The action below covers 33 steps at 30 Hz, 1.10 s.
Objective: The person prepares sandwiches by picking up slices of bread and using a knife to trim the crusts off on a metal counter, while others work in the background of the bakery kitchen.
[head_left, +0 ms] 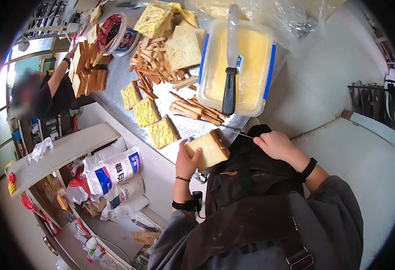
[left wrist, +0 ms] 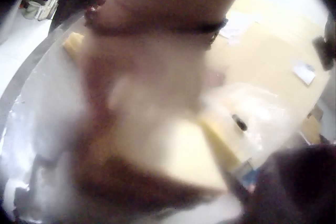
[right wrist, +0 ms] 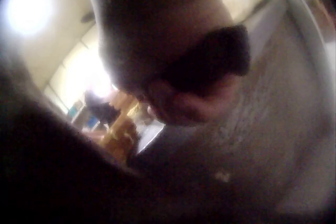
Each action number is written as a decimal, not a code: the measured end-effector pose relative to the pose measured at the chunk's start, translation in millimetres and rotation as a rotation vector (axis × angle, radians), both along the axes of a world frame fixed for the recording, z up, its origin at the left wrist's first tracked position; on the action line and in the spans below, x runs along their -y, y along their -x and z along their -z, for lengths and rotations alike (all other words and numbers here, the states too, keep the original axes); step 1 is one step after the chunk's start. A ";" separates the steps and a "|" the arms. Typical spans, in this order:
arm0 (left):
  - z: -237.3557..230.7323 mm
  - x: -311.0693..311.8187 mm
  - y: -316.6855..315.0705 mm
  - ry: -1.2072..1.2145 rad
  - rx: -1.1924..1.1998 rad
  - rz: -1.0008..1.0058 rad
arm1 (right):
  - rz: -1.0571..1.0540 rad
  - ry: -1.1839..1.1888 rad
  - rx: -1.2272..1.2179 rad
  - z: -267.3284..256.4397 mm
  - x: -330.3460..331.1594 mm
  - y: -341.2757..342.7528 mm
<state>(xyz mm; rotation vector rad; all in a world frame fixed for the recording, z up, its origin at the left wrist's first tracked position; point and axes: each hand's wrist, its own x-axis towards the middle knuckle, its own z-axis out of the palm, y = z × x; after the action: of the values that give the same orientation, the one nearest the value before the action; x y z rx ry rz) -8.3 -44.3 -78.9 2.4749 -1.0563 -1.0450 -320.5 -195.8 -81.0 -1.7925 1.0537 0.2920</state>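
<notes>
In the head view, my left hand (head_left: 187,163) grips a pale square sandwich (head_left: 208,150) at the table's near edge. Its thumb lies on the top slice, and brown crust shows along the sandwich's far right side. My right hand (head_left: 276,145) holds a knife by its handle, and the thin blade (head_left: 236,131) points left, just beyond the sandwich. Cut crust strips (head_left: 197,110) lie close to the blade tip. Blurred in the left wrist view, the sandwich (left wrist: 191,155) sits under the hand. A dark handle (right wrist: 210,61) is in the right fist in the right wrist view.
A lidded tub (head_left: 254,85) bears a spatula (head_left: 230,87). Cream-striped bread slices (head_left: 161,132) line the left edge. Behind are more crusts (head_left: 150,63), plain bread (head_left: 186,47), a jam tub (head_left: 125,38) and bread stacks (head_left: 87,67). Another person (head_left: 40,90) stands at left.
</notes>
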 end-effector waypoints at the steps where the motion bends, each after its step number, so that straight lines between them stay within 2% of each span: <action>1: -0.9 -5.5 4.7 0.033 0.017 -0.019 | 0.002 -0.003 -0.002 -1.8 0.0 0.2; 7: 3.7 -27.9 18.9 0.062 -0.004 -0.232 | -0.013 -0.016 -0.017 0.4 -7.5 15.4; 10: 7.8 -33.9 19.8 0.155 0.010 -0.255 | 0.004 -0.053 0.005 8.0 -17.0 22.5; 13: 2.5 -36.3 17.6 0.002 -0.158 -0.428 | 0.037 -0.080 0.050 15.5 -24.2 22.3; 17: -7.8 -42.2 22.8 0.074 0.295 -0.091 | 0.035 -0.079 0.074 18.0 -28.7 18.7; 20: -26.7 -21.6 38.0 0.346 0.523 0.285 | 0.057 -0.066 0.060 19.5 -31.1 13.9; 23: -28.8 0.7 64.0 0.256 0.477 0.367 | 0.064 -0.061 0.054 17.0 -34.9 11.4; 26: -22.4 10.1 75.6 0.099 0.578 0.396 | 0.087 -0.047 0.068 16.1 -36.7 11.3; 33: -5.7 16.9 59.5 0.164 0.564 0.259 | 0.104 -0.031 0.057 7.9 -36.0 6.9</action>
<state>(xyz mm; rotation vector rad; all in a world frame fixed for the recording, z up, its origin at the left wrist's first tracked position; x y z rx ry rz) -67.8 -61.3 -73.3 2.6000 -1.5805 -0.2805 -327.4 -159.8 -89.0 -1.7027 1.0919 0.1919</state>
